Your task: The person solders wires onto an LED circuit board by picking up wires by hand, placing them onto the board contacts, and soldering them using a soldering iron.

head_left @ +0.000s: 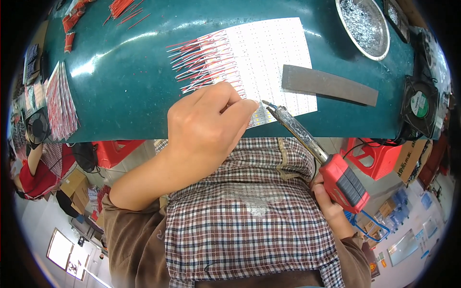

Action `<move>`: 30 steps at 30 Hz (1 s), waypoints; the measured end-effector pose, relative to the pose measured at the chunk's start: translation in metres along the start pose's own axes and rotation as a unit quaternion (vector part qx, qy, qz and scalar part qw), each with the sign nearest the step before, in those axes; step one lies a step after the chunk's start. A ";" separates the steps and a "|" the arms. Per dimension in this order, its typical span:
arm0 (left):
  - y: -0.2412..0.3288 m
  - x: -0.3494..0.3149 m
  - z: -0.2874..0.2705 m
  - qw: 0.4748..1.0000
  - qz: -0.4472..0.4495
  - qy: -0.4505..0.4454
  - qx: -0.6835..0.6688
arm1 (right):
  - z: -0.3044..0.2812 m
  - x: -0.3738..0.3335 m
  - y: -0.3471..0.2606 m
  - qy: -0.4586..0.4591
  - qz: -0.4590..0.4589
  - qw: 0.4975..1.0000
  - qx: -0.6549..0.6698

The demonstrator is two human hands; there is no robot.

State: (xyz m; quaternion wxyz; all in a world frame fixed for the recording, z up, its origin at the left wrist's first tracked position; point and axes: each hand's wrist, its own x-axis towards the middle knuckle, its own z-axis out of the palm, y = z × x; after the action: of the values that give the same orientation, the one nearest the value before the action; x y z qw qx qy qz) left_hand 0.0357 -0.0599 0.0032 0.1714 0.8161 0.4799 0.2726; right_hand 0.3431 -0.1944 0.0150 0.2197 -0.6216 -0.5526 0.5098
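Observation:
My left hand (204, 122) is closed in a pinch over the near edge of a white panel of small circuit boards (271, 45). Whatever its fingertips hold is too small or hidden to make out. Red and white wires (204, 62) stick out leftward from rows on the panel. In my right hand (326, 201) is a red-handled soldering iron (338, 180), gripped by its handle. Its dark tip points up and left, just right of my left fingertips, near the panel's close edge. A flat grey bar (329, 84) lies across the panel's right side.
A round metal bowl (365, 26) of silvery scraps stands at the far right. Black fans sit at the right (418, 105) and left (37, 127) edges of the green table (129, 101). Bundled wires (61, 103) lie at left, more red wires (122, 9) at the back.

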 end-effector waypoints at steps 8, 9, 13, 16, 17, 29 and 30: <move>0.000 0.001 0.000 1.000 -0.003 0.002 -0.006 | 0.000 0.004 -0.008 -0.020 -0.016 1.000 0.000; 0.001 0.001 0.000 1.000 -0.003 -0.001 0.004 | 0.000 0.004 -0.004 -0.021 -0.018 1.000 0.005; 0.003 0.000 0.002 1.000 0.001 -0.001 0.020 | 0.002 -0.002 0.008 -0.006 -0.016 1.000 0.009; 0.004 0.000 0.001 1.000 -0.002 -0.006 0.018 | 0.000 -0.004 0.008 0.004 -0.016 1.000 0.004; 0.004 0.000 0.001 1.000 -0.002 -0.006 0.018 | -0.001 -0.003 0.006 0.001 -0.015 1.000 0.005; 0.005 0.000 0.003 0.999 0.010 0.009 0.032 | 0.002 -0.001 0.002 -0.012 0.014 0.999 0.041; 0.005 0.000 0.004 0.999 0.012 0.011 0.035 | 0.003 0.000 0.004 -0.011 0.015 0.999 0.040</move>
State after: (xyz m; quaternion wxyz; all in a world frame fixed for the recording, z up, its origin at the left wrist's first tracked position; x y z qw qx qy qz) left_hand 0.0413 -0.0622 0.0024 0.1344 0.8241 0.4815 0.2664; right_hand 0.3419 -0.1961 0.0106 0.2310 -0.6144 -0.5249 0.5420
